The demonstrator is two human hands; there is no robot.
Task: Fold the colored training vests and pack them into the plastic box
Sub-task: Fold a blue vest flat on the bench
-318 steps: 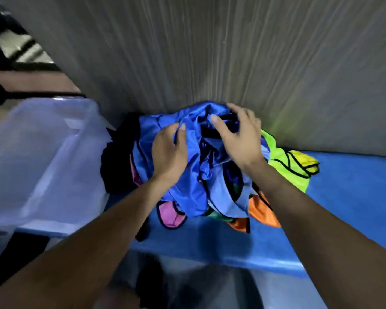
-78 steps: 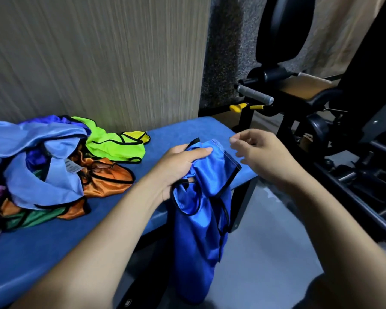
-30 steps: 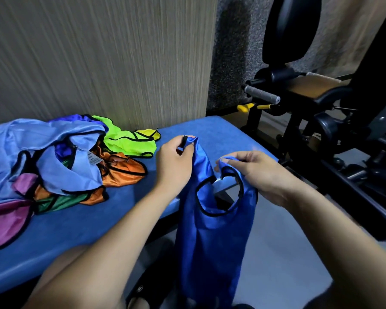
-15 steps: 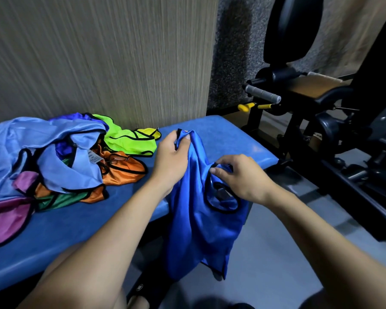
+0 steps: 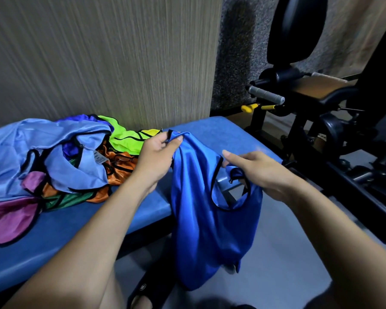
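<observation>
A: Where's the blue vest point(image 5: 206, 221)?
B: Held up off the front edge of the blue table point(image 5: 60, 235), hanging twd the floor. Left hand point(image 5: 157, 158) pinches one shoulder strap btwn thumb & fingers.
A: Right hand point(image 5: 257, 172)?
B: Fingers curled round the other strap, index stretched out straight.
A: Other vests?
B: Pile point(image 5: 54, 166) on the table's left, by the wall – light blue, green, orange, pink. Gym machine point(image 5: 325, 112) on the right.
</observation>
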